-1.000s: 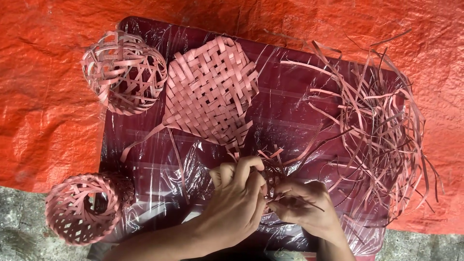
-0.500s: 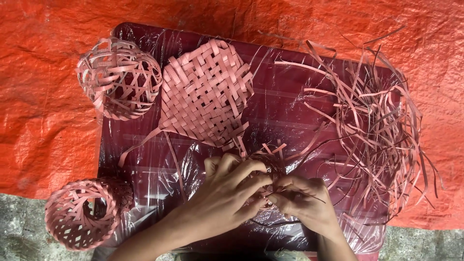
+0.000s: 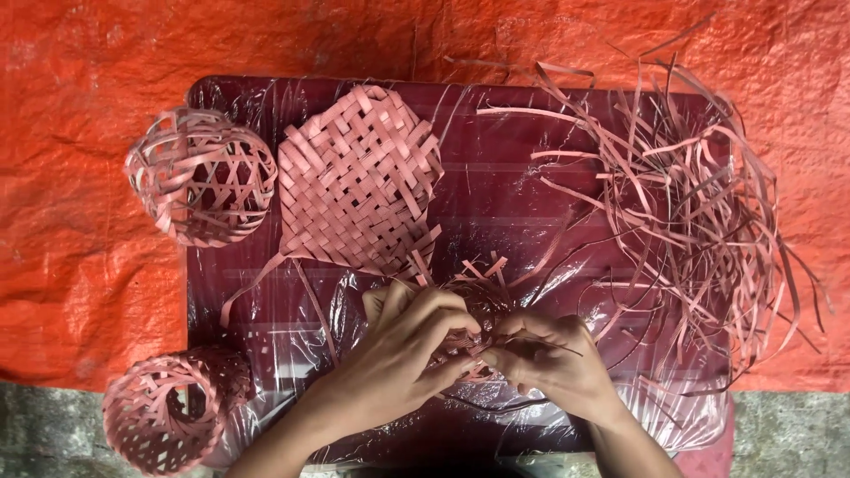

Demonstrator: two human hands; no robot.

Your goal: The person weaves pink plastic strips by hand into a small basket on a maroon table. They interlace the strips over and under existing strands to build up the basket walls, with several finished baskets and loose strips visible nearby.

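- Left hand [image 3: 409,350]: fingers curled down over a small, partly woven piece [image 3: 474,310] of pink strips; the grip is closed on it from the left side.
- Right hand [image 3: 551,361]: fingertips pinched narrow on thin strip ends at the right edge of the same piece, touching the left fingertips.
- Woven piece: sits between the two hands, low on the counter [image 3: 496,190], which is dark and wrapped in clear plastic film. Loose strip ends fan upward, away from the hands. Both hands are equally close; no long axis can be told.
- Flat woven mat [image 3: 359,181]: just beyond the left hand, its lower corner near the piece.
- Loose pink strips [image 3: 691,212]: heaped beyond and right of the right hand.
- Open-weave ball [image 3: 202,175]: well left, beyond the left hand.
- Small woven basket [image 3: 164,409]: left of the left forearm, at the counter's corner.
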